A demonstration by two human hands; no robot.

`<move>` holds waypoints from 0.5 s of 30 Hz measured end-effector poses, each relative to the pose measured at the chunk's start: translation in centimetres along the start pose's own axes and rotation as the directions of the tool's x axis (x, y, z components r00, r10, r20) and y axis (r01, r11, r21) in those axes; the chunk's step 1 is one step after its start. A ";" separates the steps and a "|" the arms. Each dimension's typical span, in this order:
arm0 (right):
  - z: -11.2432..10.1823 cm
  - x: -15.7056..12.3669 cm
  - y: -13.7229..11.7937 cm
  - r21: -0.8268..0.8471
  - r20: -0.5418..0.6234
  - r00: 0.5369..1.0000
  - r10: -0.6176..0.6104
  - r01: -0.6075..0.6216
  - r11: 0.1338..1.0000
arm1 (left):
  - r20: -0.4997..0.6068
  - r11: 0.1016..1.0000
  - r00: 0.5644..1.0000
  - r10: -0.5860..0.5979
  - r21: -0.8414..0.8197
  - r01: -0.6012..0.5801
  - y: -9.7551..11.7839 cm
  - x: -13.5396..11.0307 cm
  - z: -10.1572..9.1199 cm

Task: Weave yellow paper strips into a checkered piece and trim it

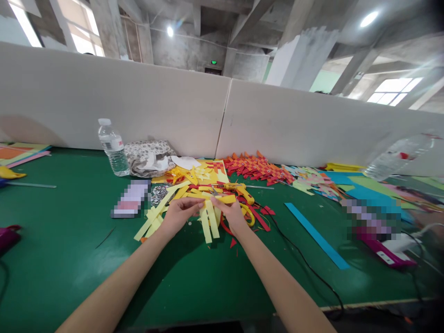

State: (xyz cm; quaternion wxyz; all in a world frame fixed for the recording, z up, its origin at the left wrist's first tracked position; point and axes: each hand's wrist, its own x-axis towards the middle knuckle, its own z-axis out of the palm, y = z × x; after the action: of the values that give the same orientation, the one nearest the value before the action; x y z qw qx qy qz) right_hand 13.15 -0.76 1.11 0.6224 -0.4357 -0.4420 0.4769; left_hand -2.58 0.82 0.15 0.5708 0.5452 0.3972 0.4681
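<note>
Both of my hands hold a small piece of woven paper strips (207,221) above the green table (180,282). Two pale yellow strips hang down from it, and a brighter yellow strip crosses its top. My left hand (181,213) pinches the left end between thumb and fingers. On the other side, my right hand (231,213) is closed on the right end. Behind the hands lie loose yellow paper strips (148,223) and a yellow glue gun (243,190). Yellow-handled scissors (250,215) are partly hidden by my right hand.
Red-orange woven paper (258,167) lies at the back, near a white partition (166,101). A water bottle (114,150) and a phone (132,199) are on the left. To the right are a blue paper strip (316,235), a black cord (294,245) and another bottle (398,157).
</note>
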 end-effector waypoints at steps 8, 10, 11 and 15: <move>0.1 -0.1 0.2 0.003 0.020 1.000 0.000 0.000 1.000 | 0.019 1.000 1.000 0.012 0.003 -0.012 -0.4 0.2 0.0; 0.2 -0.1 0.3 -0.007 0.019 0.999 -0.026 0.026 1.000 | 0.011 1.000 1.000 0.010 -0.005 -0.010 -0.5 0.3 0.0; 0.2 -0.1 0.4 -0.012 0.010 0.999 -0.036 0.036 0.999 | 0.008 1.000 1.000 0.010 -0.010 -0.010 -0.5 0.2 0.0; 0.2 0.1 0.6 -0.038 -0.018 0.998 -0.066 0.065 0.997 | 0.016 0.999 1.000 0.002 -0.041 -0.002 -0.5 0.2 0.0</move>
State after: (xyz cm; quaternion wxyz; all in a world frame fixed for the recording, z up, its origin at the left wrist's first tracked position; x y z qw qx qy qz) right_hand 12.89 -0.59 0.59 0.6336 -0.4371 -0.4591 0.4436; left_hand -2.48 0.98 -0.37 0.5844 0.5377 0.3825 0.4723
